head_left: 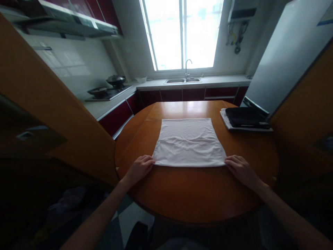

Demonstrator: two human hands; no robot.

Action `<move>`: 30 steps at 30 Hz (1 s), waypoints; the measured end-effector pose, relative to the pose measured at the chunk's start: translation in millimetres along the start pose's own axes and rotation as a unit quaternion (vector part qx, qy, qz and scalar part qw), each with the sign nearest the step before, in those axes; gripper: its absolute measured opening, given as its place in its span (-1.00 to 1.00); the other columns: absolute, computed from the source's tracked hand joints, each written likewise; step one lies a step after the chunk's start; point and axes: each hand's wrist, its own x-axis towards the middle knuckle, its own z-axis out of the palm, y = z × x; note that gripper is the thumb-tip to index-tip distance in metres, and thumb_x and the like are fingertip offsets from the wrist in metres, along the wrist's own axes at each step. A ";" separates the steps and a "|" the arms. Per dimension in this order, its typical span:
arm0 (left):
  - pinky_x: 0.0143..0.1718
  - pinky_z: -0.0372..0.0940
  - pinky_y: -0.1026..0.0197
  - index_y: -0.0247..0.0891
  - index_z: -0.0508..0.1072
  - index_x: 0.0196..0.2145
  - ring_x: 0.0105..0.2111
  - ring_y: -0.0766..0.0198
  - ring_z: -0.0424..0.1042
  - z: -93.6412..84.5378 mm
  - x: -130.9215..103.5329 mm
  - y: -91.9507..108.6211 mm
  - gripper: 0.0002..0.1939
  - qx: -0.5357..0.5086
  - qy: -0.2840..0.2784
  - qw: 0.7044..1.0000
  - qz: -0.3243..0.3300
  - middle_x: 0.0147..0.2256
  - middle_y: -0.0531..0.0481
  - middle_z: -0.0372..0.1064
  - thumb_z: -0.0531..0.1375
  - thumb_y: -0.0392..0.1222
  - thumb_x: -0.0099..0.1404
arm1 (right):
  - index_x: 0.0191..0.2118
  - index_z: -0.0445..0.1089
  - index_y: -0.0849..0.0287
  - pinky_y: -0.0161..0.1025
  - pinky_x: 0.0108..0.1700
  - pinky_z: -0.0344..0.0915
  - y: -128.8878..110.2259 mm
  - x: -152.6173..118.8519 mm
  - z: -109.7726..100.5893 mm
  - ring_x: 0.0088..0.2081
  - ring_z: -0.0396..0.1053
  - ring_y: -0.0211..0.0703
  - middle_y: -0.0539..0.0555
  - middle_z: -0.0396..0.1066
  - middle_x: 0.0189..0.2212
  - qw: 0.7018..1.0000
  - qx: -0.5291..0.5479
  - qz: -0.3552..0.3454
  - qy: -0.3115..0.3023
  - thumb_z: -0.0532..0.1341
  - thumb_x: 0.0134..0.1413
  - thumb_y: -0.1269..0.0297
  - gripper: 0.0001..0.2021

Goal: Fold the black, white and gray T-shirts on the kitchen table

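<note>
On rounded brown wooden bench: squarish white cloth, spread, wrinkles remaining; your left hand and right hand pinch near corners.

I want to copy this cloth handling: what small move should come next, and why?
Perhaps gently pull the white cloth taut sideways: the left hand and right hand pinch its two near corners, and its middle looks wrinkled.

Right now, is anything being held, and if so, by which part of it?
Yes, the white cloth, by its two near corners: the left hand has its grip on the left one, the right hand on the right.
</note>
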 end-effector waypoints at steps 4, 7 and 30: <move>-0.07 0.32 0.09 -0.18 0.52 -0.21 -0.16 0.12 0.43 -9.5 -3.3 4.8 -0.80 0.000 0.005 1.000 0.016 -0.17 -0.09 0.49 0.08 -0.29 0.41 | -0.14 0.50 0.09 -0.01 0.01 0.34 -8.0 -0.7 -11.3 -0.10 0.44 0.02 0.14 0.53 -0.15 1.000 0.021 0.001 0.011 0.12 0.34 0.30 -0.81; -0.09 0.31 0.13 -0.18 0.48 -0.24 -0.18 0.15 0.42 -28.1 -12.7 15.9 -0.81 -0.036 -0.006 0.999 0.031 -0.20 -0.07 0.47 0.08 -0.35 0.33 | -0.17 0.49 0.08 -0.05 -0.02 0.35 -20.5 -5.4 -27.7 -0.11 0.43 0.00 0.14 0.51 -0.16 0.998 0.061 0.001 -0.005 0.14 0.31 0.31 -0.84; -0.31 0.30 0.25 -0.26 0.49 -0.24 -0.32 0.21 0.42 -53.9 69.9 -19.2 -0.69 -0.266 0.112 0.937 -0.196 -0.32 -0.02 0.47 0.09 0.00 0.24 | -0.34 0.51 0.15 -0.23 -0.34 0.36 4.2 116.2 -46.2 -0.36 0.44 -0.08 0.10 0.53 -0.40 0.930 0.296 0.208 0.071 0.27 0.02 -0.01 -0.70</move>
